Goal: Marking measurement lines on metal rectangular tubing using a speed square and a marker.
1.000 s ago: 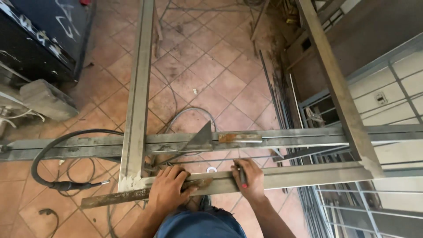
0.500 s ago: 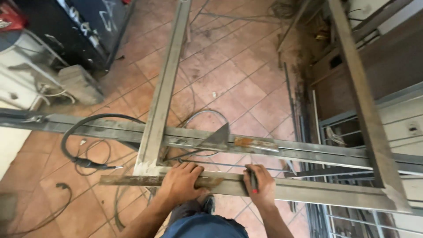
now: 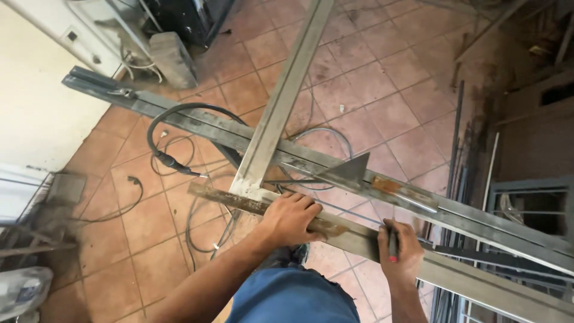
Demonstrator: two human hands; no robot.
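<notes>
While pressed flat on the rusty steel bar (image 3: 263, 206), left hand (image 3: 291, 219) spread, fingers released, gripping nothing. Right hand (image 3: 399, 251) clenched around a red-tipped marker (image 3: 393, 245), tip against the same bar. Bar lying across an upright steel tube (image 3: 281, 101), near a metal triangle square (image 3: 347, 170), above tiled floor (image 3: 382, 90) and black cable (image 3: 173, 161).

Around our left hand (image 3: 291, 218) the rusty flat strip (image 3: 263, 209) and the upright steel bar (image 3: 281, 101) crowd the corner. Beyond our right hand (image 3: 399, 251) the long crossing bar (image 3: 335, 164) and triangular plate (image 3: 350, 170) block the way forward. Black cable (image 3: 173, 161) loops over the tiled floor (image 3: 382, 78) to the left; bare tiles lie open farther ahead.
</notes>
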